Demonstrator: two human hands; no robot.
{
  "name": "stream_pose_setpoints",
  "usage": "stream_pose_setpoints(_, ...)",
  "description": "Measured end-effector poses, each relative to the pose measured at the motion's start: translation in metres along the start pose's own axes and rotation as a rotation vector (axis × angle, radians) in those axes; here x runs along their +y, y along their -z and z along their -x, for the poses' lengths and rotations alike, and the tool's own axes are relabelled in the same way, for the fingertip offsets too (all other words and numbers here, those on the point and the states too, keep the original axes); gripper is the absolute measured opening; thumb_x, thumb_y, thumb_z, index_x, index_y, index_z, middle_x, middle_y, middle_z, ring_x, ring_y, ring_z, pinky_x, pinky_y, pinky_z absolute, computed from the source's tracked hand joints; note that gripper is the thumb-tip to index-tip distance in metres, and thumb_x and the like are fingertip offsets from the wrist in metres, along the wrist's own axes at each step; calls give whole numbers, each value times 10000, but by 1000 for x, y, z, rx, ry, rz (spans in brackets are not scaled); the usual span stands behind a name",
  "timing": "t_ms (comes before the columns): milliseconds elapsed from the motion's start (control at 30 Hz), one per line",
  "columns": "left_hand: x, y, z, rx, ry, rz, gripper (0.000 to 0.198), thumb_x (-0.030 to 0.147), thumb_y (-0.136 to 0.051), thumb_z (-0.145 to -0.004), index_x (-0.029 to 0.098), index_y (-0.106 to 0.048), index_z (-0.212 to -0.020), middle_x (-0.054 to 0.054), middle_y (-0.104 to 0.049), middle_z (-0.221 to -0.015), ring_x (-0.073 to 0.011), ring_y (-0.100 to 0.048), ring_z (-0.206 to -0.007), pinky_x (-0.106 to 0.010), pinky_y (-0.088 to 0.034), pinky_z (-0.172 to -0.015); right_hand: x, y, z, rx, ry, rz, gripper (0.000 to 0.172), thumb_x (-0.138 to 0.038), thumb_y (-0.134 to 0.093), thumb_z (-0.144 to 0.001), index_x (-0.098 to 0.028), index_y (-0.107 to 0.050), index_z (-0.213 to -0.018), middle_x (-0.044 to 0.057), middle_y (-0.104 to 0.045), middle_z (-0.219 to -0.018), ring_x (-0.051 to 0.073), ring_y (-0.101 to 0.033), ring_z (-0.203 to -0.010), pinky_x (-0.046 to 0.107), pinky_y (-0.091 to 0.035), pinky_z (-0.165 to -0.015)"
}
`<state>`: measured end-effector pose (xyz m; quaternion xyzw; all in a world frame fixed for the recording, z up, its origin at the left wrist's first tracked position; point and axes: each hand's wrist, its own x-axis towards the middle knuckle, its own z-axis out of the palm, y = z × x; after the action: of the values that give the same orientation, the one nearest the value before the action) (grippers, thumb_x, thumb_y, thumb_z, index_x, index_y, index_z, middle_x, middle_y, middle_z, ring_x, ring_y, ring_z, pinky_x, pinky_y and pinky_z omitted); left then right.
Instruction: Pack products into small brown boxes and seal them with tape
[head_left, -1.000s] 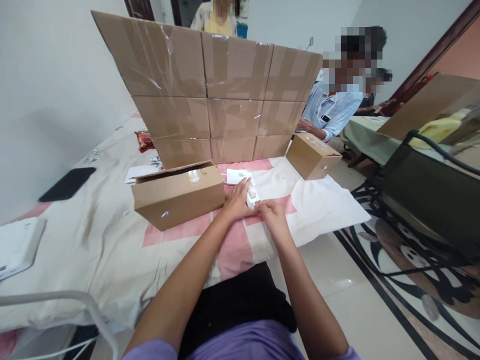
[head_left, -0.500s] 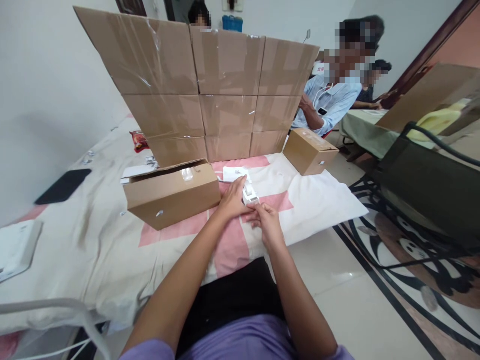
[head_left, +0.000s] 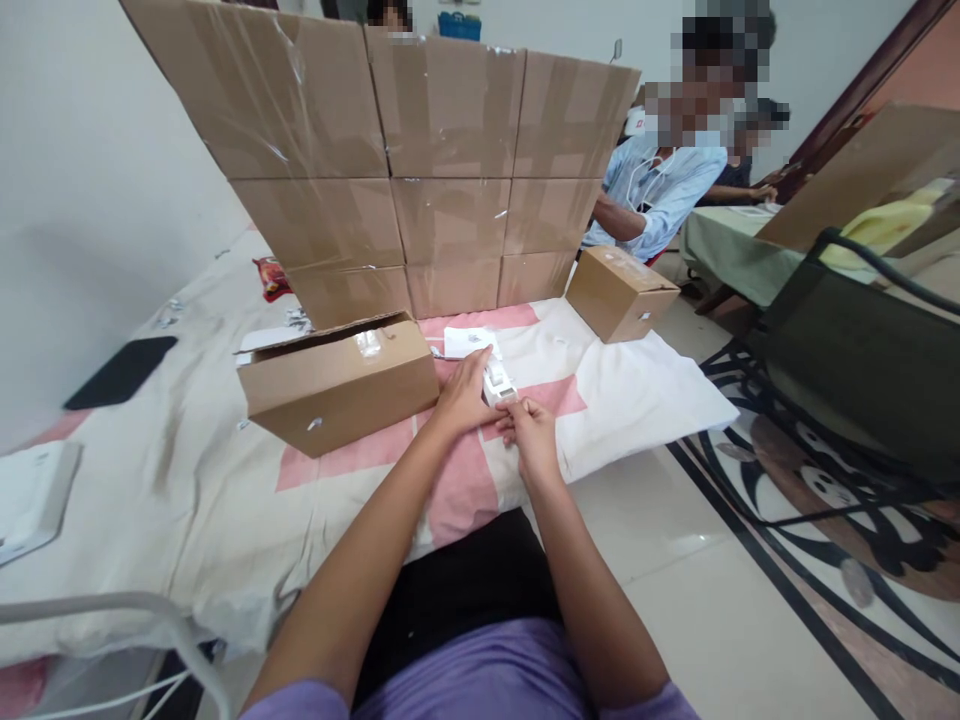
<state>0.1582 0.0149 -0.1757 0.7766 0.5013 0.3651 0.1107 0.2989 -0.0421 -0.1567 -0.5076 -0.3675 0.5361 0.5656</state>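
Note:
A small white plastic part (head_left: pixel 498 381) rests on the pink and white sheet (head_left: pixel 630 400) in front of me. My left hand (head_left: pixel 463 395) lies against its left side, fingers stretched along it and holding it in place. My right hand (head_left: pixel 528 428) sits just behind the part, fingertips pinched together at its near edge; what they pinch is too small to name. An open cardboard box (head_left: pixel 337 380) stands directly left of my left hand. A flat white packet (head_left: pixel 466 342) lies just beyond the part.
A wall of taped cardboard boxes (head_left: pixel 420 160) stands at the back. A smaller closed box (head_left: pixel 621 292) sits at right. A person in a light blue shirt (head_left: pixel 660 190) sits behind it. A black chair (head_left: pixel 855 370) is at far right, a black pad (head_left: pixel 120 370) at left.
The view has shifted slightly down and left. My right hand drew a little closer to the white part; my left hand stayed against it.

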Motion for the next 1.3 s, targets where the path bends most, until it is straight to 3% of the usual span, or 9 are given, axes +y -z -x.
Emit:
stream_pose_setpoints(400,-1,0,1,5,-17,-1,1098,341,-818,-707,220,-189,-1599,-179,-362,-1596,-364,-373,-1485,-523,-363,-1213,0,4,-8,-52,-53,13,266,-314,-646,-673,-233,-418,-562,15,-655,-574,95,-511,-420,189,-296,-339)
stream_pose_setpoints(600,-2,1,1,7,-21,-4,1124,363,-842,-679,203,-204,-1590,-202,-367,-1576,-382,-382,-1477,-542,-368,-1207,-2,3,-9,-32,-79,48,201,-254,-617,-704,-223,-472,-568,-22,-595,-490,96,-491,-388,191,-315,-331)
stream_pose_setpoints(733,0,1,2,24,-20,7,1094,367,-836,-685,212,-230,-1582,-193,-389,-1559,-383,-401,-1468,-544,-382,-1199,-5,2,-12,-37,-130,119,236,-236,-626,-814,-196,-533,-600,-46,-540,-448,87,-466,-360,191,-320,-335)
stream_pose_setpoints(900,0,0,3,37,-25,28,1061,372,-834,-684,207,-271,-1568,-183,-408,-1549,-378,-411,-1462,-540,-380,-1203,-4,-1,-14,-23,-181,236,310,-351,-633,-1002,-139,-605,-777,-83,-529,-575,39,-433,-413,159,-371,-405)
stream_pose_setpoints(1100,1,2,4,29,-26,20,1062,411,-831,-699,201,-264,-1572,-189,-382,-1575,-375,-385,-1482,-539,-365,-1216,-4,-3,-13,-17,-210,278,265,-383,-623,-1014,-130,-645,-940,-34,-611,-747,59,-529,-536,179,-465,-487)
stream_pose_setpoints(1300,-2,2,3,21,-45,-12,1087,387,-839,-695,167,-240,-1575,-216,-365,-1578,-375,-380,-1486,-529,-371,-1214,-2,-1,-15,-31,-196,290,254,-381,-627,-1011,-130,-651,-978,-16,-638,-802,73,-570,-585,197,-501,-525)
